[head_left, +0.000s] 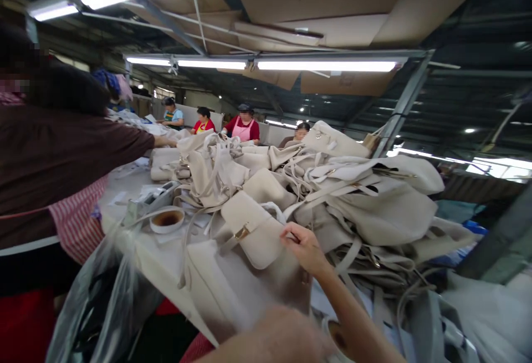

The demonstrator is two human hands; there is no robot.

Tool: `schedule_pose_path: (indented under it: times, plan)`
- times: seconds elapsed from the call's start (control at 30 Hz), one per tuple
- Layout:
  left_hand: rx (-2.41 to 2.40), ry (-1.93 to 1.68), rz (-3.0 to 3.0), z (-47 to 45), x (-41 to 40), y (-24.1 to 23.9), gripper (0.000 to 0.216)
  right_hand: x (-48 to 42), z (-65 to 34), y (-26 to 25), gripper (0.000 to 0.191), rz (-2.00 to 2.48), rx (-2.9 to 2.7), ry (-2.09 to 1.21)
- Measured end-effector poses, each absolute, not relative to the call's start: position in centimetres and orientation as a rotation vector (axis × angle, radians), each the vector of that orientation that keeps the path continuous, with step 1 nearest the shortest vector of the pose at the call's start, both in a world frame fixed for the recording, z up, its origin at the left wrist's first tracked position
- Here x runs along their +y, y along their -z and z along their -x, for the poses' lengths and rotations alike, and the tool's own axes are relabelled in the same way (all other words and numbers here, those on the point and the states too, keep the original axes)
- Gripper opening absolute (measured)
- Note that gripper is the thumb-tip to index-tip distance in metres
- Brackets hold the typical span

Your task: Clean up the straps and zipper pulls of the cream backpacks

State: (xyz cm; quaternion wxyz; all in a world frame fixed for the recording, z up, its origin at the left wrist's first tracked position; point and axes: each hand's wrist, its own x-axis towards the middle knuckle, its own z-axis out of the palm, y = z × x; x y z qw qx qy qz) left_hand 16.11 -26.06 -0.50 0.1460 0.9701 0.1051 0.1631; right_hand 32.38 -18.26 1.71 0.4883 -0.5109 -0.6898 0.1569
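A beige handbag with a flap and a gold-coloured clasp lies tilted on the pile in front of me. The fingers of my right hand are closed in a pinch at the right edge of its flap. Below, near the bottom of the view, my left hand is smeared by motion, so its fingers cannot be made out. It is in front of the pale beige bag panel, close to a partly hidden tape roll.
Beige bags and straps are heaped across the table. A white tape roll sits at the left, above hanging clear plastic. A co-worker's brown sleeve reaches in from the left. A grey tape dispenser stands lower right.
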Motion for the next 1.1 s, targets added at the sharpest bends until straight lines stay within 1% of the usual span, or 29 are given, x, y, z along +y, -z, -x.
schedule_pose_path:
  times: [0.07, 0.13, 0.2, 0.23, 0.27, 0.3, 0.37, 0.43, 0.5, 0.6, 0.7, 0.77, 0.83, 0.9, 1.0, 1.03, 1.1]
  plan:
    - [0.432, -0.864, -2.708, -13.3, -23.4, -4.6, 0.026, -17.6, -32.0, -3.5, 0.008, 1.199, -1.677, -0.235]
    - [0.57, -1.226, -2.654, -11.6, -20.0, -8.7, 0.034, -16.8, -31.6, -5.9, 0.008, 1.165, -1.662, -0.148]
    - [0.843, -1.539, -2.635, -11.0, -16.4, -11.4, 0.037, -15.9, -31.5, -8.2, 0.013, 1.04, -1.745, -0.014]
    - [0.976, -1.603, -2.657, -11.0, -14.7, -12.2, 0.041, -15.4, -31.5, -9.0, 0.017, 0.965, -1.808, 0.04]
    - [1.115, -1.619, -2.676, -11.1, -13.1, -12.8, 0.045, -15.0, -31.5, -9.4, 0.02, 0.907, -1.859, 0.079]
    - [1.234, -1.536, -2.72, -11.3, -11.7, -13.1, 0.049, -14.6, -31.4, -9.4, 0.023, 0.871, -1.9, 0.108]
    - [1.41, -1.188, -2.809, -11.4, -9.3, -13.1, 0.05, -13.8, -31.2, -8.2, 0.027, 0.897, -1.921, 0.145]
    - [1.46, -0.86, -2.861, -11.4, -7.3, -12.3, 0.047, -13.2, -30.8, -6.1, 0.03, 0.988, -1.902, 0.188]
    - [1.409, -0.739, -2.889, -11.4, -5.6, -11.4, 0.044, -12.9, -30.5, -4.2, 0.03, 1.078, -1.87, 0.245]
    - [1.331, -0.85, -2.936, -11.4, -3.8, -10.5, 0.043, -13.6, -30.8, -3.3, 0.025, 1.121, -1.857, 0.276]
    - [1.084, -1.062, -2.97, -11.3, -2.9, -11.0, 0.043, -16.4, -33.6, -4.1, 0.017, 1.049, -1.748, 0.109]
    - [0.844, -1.002, -2.851, -11.0, -2.9, -11.8, 0.045, -19.4, -37.2, -4.5, 0.015, 1.098, -1.526, -0.05]
    - [0.762, -0.897, -2.696, -10.8, -3.1, -12.3, 0.044, -22.7, -42.0, -4.1, 0.025, 1.349, -1.233, -0.158]
    - [0.895, -0.964, -2.68, -11.0, -3.3, -12.1, 0.038, -25.7, -46.8, -2.9, 0.03, 1.804, -1.116, -0.175]
    - [1.305, -1.257, -2.77, -12.2, -3.6, -10.2, 0.034, -28.9, -52.0, -0.5, 0.025, 2.155, -1.082, -0.164]
    - [1.409, -1.299, -2.785, -12.8, -3.7, -9.3, 0.034, -29.6, -53.1, 0.2, 0.025, 2.24, -1.096, -0.143]
    - [1.462, -1.268, -2.847, -14.4, -4.0, -7.3, 0.033, -30.3, -54.3, 1.2, 0.025, 2.419, -1.152, -0.079]
